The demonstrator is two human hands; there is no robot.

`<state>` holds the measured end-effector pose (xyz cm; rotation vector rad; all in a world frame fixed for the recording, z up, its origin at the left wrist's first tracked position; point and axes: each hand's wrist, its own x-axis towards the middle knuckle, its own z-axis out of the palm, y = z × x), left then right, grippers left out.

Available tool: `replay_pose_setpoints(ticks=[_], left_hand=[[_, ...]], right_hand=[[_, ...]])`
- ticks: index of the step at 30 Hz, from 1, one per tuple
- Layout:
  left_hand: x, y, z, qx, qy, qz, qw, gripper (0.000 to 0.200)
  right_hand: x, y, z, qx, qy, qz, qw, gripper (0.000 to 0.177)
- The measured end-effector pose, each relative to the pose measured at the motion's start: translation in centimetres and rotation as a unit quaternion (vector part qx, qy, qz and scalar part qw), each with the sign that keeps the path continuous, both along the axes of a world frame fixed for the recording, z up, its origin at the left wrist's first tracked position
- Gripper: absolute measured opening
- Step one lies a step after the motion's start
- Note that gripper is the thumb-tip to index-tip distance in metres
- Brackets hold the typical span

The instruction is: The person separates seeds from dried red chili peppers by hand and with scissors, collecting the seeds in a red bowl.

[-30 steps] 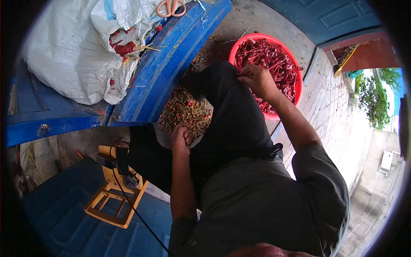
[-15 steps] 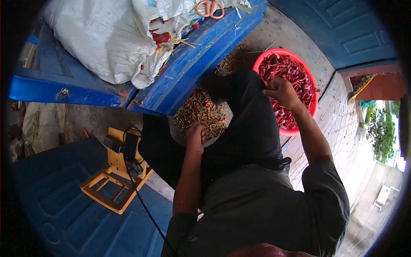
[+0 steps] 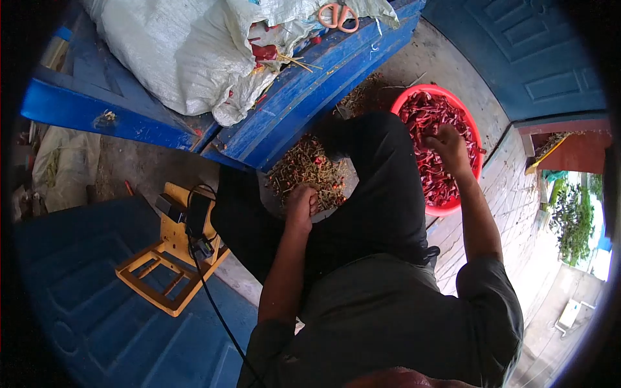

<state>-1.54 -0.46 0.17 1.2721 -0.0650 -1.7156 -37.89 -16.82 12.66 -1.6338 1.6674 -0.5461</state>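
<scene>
The person sits low over a bare concrete floor [image 3: 139,169] at an open doorway. Nearest the body, a blue panelled board [image 3: 84,310] lies flat at the person's left. A yellow wooden frame [image 3: 165,278] stands on its edge, carrying a small black device with a black cable [image 3: 213,304] running back toward the body. Between the black-trousered legs, the left hand [image 3: 301,202] hangs over a heap of stems [image 3: 304,165] spread on the floor. Its fingers are curled into a loose fist; whether anything is inside cannot be determined. Beyond the right knee, the right hand [image 3: 450,147] is lowered, back upward, into the dried red chillies [image 3: 424,119] that fill a red basin [image 3: 445,210]. Its fingertips are buried among the pods, so the grip cannot be determined. The basin stands on the floor just beside the right leg, next to the threshold. It appears oval in this view, long axis running from the far left to the near right. The pods lie in all directions, with no common heading. Farther off, a blue plank [image 3: 310,90] runs diagonally, bearing a white sack [image 3: 174,52] open on more red pods. Orange-handled scissors [image 3: 339,16] lie on the sack, their blades out of frame. A blue door [image 3: 537,58] stands at the far right, with brick paving [image 3: 517,187] and plants [image 3: 572,220] outside.
</scene>
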Motion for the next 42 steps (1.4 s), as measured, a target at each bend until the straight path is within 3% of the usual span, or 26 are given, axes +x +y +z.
replay_pose_setpoints(ticks=[2,3,5,6,8,11,13,15,21,24,26,30,31,38,42], left_hand=[[0.2,0.0,0.1,-0.001,0.003,-0.001,1.000,0.010],[0.2,0.0,0.0,-0.003,0.010,-0.001,1.000,0.010],[0.2,0.1,0.2,-0.007,0.018,0.003,1.000,0.010],[0.2,0.0,0.7,-0.010,0.012,0.005,1.000,0.010],[0.1,-0.2,0.8,-0.012,0.006,0.012,1.000,0.010],[0.3,-0.1,0.1,-0.007,0.022,0.004,1.000,0.014],[0.4,0.3,0.2,-0.025,0.028,0.002,0.999,0.014],[0.7,0.6,-0.5,-0.025,0.023,0.002,0.999,0.014],[1.8,1.7,-0.7,-0.018,0.029,0.046,0.998,0.013],[1.9,1.8,-0.6,-0.027,0.033,0.058,0.997,0.012],[1.9,1.5,-0.2,-0.027,0.045,0.064,0.997,0.011],[1.5,1.0,0.1,-0.042,0.048,0.057,0.996,0.009],[1.4,0.8,-0.1,-0.042,0.052,0.057,0.996,0.009],[0.9,0.5,0.0,-0.044,0.053,0.036,0.997,0.011],[1.1,0.5,0.2,-0.024,0.052,0.046,0.997,0.011]], right_hand=[[-2.1,-0.6,-0.2,-0.064,0.146,-0.077,0.984,0.027],[-4.0,-1.1,-0.6,-0.066,0.146,-0.073,0.984,0.027],[-7.2,-2.2,-1.7,-0.077,0.330,-0.033,0.940,0.034],[-6.5,-3.0,-1.6,-0.081,0.330,-0.028,0.940,0.034],[-4.9,-4.8,-2.0,-0.258,0.305,0.045,0.916,0.037],[7.3,-7.1,2.8,-0.204,0.142,0.068,0.966,0.031],[14.3,-9.1,3.3,-0.284,0.002,0.166,0.944,0.026],[21.7,-9.9,4.8,-0.315,-0.040,0.204,0.926,0.029],[34.9,-13.1,4.5,-0.375,0.089,0.241,0.891,0.032],[36.2,-14.0,3.9,-0.380,0.136,0.244,0.882,0.026],[35.5,-13.3,6.4,-0.283,0.153,0.271,0.907,0.027],[32.2,-14.4,5.1,-0.404,0.062,0.212,0.888,0.014],[31.5,-15.2,4.2,-0.434,0.107,0.187,0.875,0.010],[29.4,-15.3,3.0,-0.431,0.118,0.233,0.864,0.016],[31.6,-14.0,5.0,-0.403,0.103,0.225,0.881,0.027]])
